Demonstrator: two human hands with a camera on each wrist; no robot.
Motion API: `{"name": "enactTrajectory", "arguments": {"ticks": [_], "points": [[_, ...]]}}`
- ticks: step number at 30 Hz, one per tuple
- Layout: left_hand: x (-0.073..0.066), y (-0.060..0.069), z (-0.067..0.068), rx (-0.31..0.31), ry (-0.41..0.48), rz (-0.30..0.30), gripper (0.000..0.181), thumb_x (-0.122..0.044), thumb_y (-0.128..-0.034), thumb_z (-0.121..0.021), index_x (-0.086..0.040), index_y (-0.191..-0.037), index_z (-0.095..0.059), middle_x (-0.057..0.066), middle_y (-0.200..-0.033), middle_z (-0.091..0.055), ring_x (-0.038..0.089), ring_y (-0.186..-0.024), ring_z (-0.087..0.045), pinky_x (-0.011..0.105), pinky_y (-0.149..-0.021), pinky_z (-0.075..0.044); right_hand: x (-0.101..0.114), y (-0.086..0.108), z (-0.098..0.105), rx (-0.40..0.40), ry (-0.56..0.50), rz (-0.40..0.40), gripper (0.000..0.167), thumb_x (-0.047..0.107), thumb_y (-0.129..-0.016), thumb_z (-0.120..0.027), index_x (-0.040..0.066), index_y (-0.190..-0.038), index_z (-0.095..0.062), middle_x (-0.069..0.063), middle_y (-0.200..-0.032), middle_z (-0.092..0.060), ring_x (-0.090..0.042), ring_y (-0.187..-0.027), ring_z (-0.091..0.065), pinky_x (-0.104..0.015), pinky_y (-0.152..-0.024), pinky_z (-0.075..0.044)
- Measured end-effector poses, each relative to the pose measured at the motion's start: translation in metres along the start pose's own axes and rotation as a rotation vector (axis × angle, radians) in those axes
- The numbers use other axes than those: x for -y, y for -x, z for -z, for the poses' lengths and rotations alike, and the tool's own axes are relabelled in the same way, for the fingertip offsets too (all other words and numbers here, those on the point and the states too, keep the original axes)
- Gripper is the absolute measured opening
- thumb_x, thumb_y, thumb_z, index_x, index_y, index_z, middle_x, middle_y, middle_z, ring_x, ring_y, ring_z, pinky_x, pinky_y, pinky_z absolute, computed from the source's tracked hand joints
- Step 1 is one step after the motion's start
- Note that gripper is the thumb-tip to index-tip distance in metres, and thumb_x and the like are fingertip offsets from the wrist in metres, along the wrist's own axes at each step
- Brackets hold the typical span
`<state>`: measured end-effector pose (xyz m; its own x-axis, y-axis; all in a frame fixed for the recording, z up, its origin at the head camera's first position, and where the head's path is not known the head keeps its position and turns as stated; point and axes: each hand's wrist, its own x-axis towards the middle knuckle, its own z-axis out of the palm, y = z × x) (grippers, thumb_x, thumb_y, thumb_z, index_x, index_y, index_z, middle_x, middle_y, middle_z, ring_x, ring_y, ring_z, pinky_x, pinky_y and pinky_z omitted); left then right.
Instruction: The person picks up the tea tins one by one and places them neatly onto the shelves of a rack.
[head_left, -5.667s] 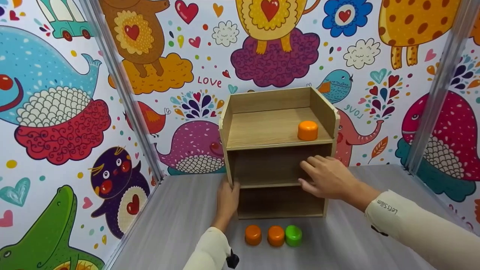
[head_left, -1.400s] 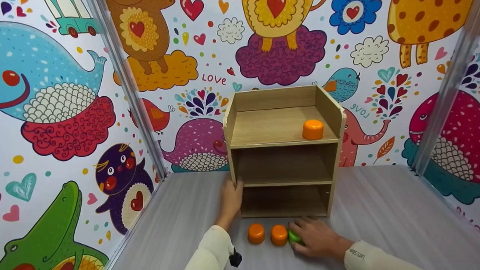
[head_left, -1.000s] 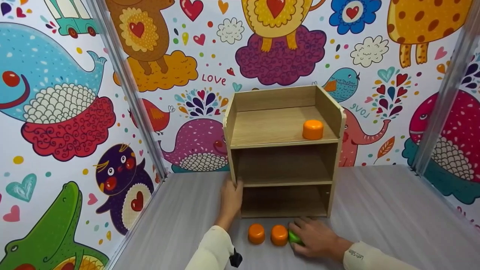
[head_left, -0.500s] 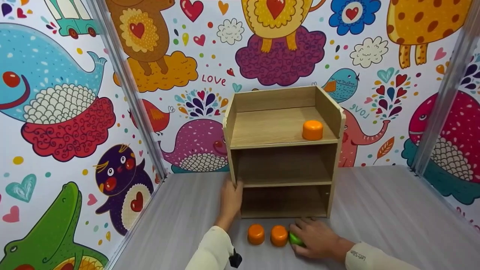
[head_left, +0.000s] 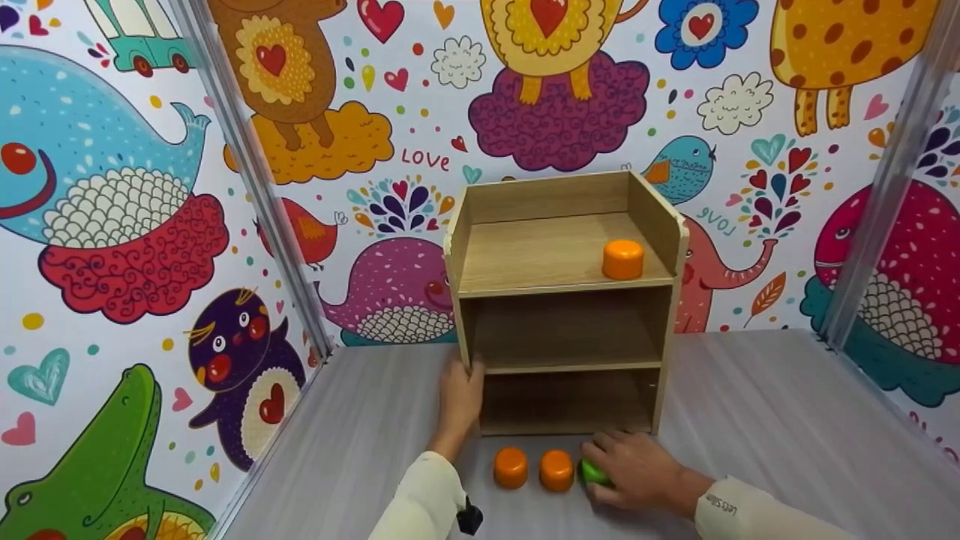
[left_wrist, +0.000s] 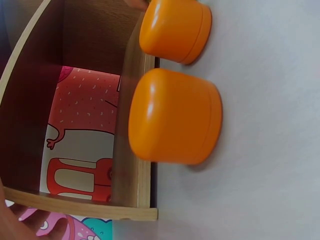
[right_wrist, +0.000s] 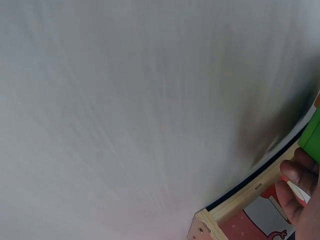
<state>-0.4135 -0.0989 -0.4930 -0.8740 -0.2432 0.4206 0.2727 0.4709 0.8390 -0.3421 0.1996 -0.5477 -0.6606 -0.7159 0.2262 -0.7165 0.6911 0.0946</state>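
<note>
The right hand [head_left: 637,469] grips the green block [head_left: 592,472] in front of the shelf [head_left: 559,328]. The left hand [head_left: 459,397] holds the shelf's left side. Two orange blocks [head_left: 511,468] sit near the green one (another orange block [head_left: 622,259] is on top of the shelf).

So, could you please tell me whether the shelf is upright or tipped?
Upright: the shelf stands base-down on the table, with an orange piece resting on top.

Cartoon-printed walls [head_left: 427,120] border a gray tabletop [head_left: 367,412].
</note>
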Motion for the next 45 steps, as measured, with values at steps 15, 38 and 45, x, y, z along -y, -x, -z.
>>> {"name": "enactTrajectory", "arguments": {"ticks": [15,38,45], "points": [[0.004,-0.002,0.0,0.01,-0.023,-0.042,0.024,-0.021,-0.0999,-0.056,-0.011,-0.08,-0.046,-0.004,-0.065,-0.038,0.01,-0.053,-0.034,0.026,-0.049,-0.03,-0.008,-0.001,0.016,-0.033,0.125,0.021,0.038,0.055,-0.093,-0.061,0.024,-0.114,-0.057,0.003,-0.096,-0.061,-0.015,-0.081,-0.056,-0.043,-0.071,-0.05],[0.003,-0.001,0.002,0.012,-0.035,-0.001,0.025,-0.025,-0.1006,-0.057,-0.01,-0.082,-0.047,-0.002,-0.069,-0.039,0.012,-0.056,-0.037,0.028,-0.052,-0.032,-0.012,-0.011,0.055,-0.173,0.211,0.054,0.042,0.058,-0.092,-0.061,0.022,-0.114,-0.057,0.004,-0.09,-0.058,-0.013,-0.075,-0.053,-0.037,-0.065,-0.048],[0.004,-0.002,0.001,0.023,-0.021,-0.001,0.024,-0.026,-0.101,-0.056,-0.01,-0.085,-0.047,-0.002,-0.069,-0.039,0.012,-0.056,-0.037,0.028,-0.051,-0.032,-0.015,-0.015,0.069,-0.232,0.252,0.083,0.045,0.058,-0.091,-0.063,0.021,-0.116,-0.06,0.003,-0.09,-0.061,-0.015,-0.077,-0.057,-0.037,-0.066,-0.049]]}}
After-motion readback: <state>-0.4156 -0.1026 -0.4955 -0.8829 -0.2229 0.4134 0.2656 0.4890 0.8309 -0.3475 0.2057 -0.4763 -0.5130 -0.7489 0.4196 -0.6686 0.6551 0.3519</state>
